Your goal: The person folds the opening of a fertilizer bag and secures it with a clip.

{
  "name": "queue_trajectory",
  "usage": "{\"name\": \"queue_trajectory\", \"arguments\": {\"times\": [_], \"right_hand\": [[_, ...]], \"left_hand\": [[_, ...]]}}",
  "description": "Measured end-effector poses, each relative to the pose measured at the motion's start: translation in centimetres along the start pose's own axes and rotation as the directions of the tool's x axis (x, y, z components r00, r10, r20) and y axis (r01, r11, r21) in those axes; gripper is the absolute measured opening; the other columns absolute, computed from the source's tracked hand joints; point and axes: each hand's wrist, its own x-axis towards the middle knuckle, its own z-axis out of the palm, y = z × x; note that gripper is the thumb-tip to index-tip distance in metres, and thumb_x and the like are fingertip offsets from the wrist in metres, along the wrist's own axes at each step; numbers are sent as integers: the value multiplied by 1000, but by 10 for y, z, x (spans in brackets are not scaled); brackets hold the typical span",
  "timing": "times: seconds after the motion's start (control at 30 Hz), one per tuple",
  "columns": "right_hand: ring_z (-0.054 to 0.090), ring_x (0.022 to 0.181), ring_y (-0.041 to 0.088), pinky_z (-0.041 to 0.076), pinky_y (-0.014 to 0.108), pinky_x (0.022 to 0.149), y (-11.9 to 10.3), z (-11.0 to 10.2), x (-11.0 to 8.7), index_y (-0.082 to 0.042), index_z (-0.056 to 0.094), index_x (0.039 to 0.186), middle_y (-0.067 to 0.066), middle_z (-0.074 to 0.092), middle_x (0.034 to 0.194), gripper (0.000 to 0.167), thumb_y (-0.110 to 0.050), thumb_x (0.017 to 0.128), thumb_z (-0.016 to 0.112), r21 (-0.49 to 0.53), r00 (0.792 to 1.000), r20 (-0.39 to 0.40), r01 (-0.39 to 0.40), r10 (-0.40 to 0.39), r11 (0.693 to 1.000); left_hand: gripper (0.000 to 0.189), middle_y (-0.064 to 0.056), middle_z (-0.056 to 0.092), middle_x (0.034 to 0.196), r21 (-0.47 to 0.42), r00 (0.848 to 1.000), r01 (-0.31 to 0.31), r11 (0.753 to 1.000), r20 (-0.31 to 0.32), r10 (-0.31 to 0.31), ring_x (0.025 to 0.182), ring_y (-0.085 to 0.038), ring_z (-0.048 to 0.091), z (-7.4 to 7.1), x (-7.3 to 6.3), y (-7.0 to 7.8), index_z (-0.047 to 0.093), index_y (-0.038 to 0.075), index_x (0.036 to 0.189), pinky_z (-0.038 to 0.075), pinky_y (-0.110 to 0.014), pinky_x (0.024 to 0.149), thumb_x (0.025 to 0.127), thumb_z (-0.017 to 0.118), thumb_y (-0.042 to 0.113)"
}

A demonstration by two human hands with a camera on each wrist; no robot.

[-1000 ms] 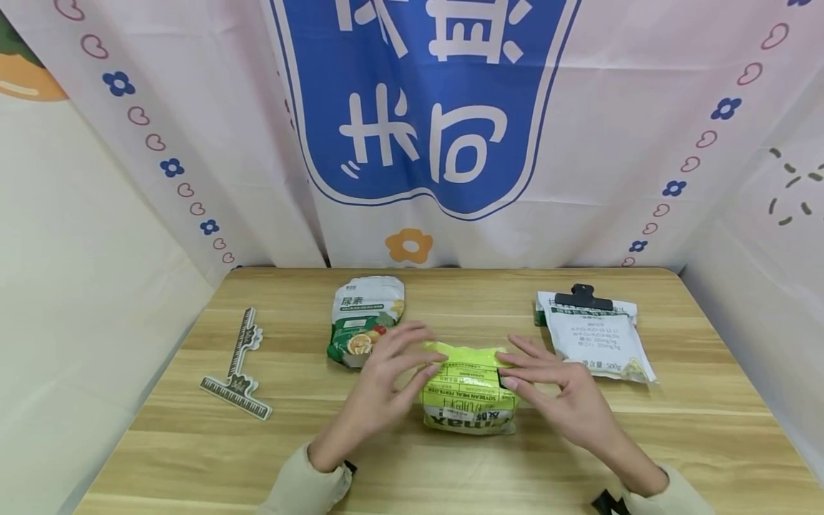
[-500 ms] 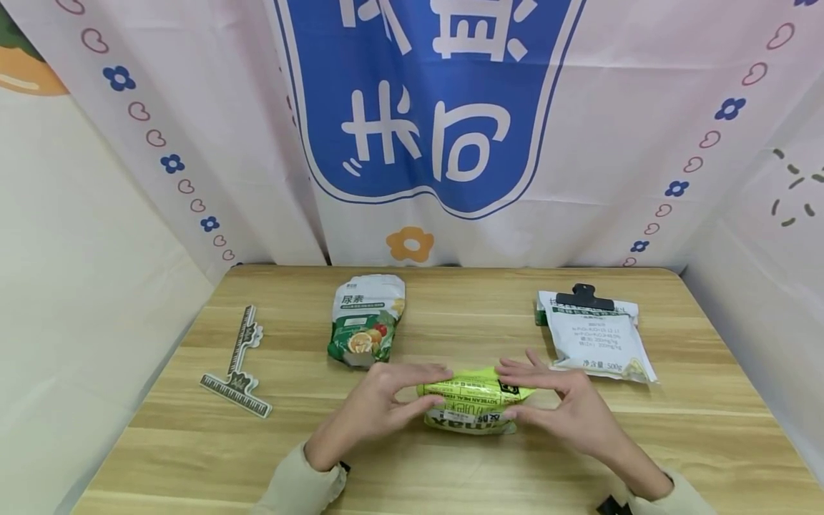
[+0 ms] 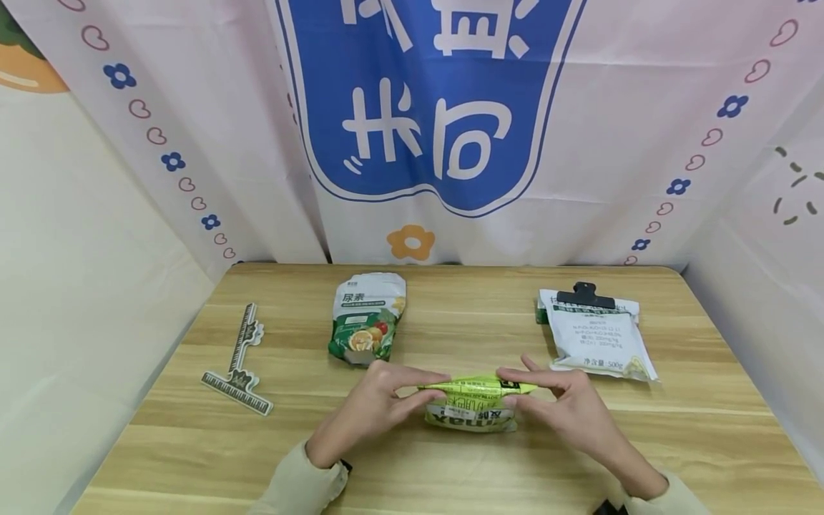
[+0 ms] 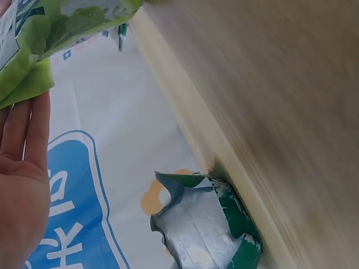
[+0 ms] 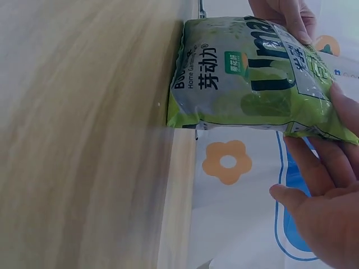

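A yellow-green fertilizer bag [image 3: 471, 413] stands on the table in front of me, its top folded over into a flat edge. My left hand [image 3: 385, 402] pinches the left end of that fold between thumb and fingers. At the right end, my right hand [image 3: 566, 406] grips the fold the same way, thumb on the near side. The right wrist view gives the bag's printed front [image 5: 241, 75], upright on the wood, with the right hand's fingers [image 5: 314, 168] behind its top. In the left wrist view, the left hand [image 4: 22, 185] reaches behind the bag [image 4: 73, 25].
Behind on the left lies a white and green pouch [image 3: 368, 322]. Two long metal clips [image 3: 243, 340] [image 3: 238, 392] with a piano-key pattern rest at the far left. A white bag [image 3: 595, 340] held by a black clip [image 3: 584, 295] lies at the back right. A printed curtain [image 3: 515, 236] hangs behind the table.
The bag's top was standing up higher; both hands have brought it down and toward me into a narrow fold. The pouch, clips and white bag have stayed in place.
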Motion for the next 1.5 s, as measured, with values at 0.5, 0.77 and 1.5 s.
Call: {"name": "queue_trajectory", "arguments": {"times": [0.5,0.77,1.5], "right_hand": [[66,127,2,43,15,112,2,4,3,-14,82,106,3,80,120,13,-10,94,78,123,1000,-13,20,-18,992],[75,111,6,62,23,90,-1,8,2,-11,82,109,8,79,120,16,-8,93,78,126,999,-35,46,-42,991],[75,109,4,63,25,88,-3,6,-2,-17,82,109,2,80,120,17,-14,93,80,71,999,-33,12,-10,997]], "left_hand": [[16,-1,83,105,-2,993,115,993,-34,-115,97,-12,80,1,2,5,83,13,107,64,-24,87,99,74,23],[16,-1,83,104,-7,986,162,987,-39,-162,98,-14,80,0,1,8,84,14,105,65,-29,88,101,72,24],[18,-1,83,105,52,980,197,979,-24,-196,98,-14,80,-1,2,18,83,13,105,65,-28,87,102,70,25]]}}
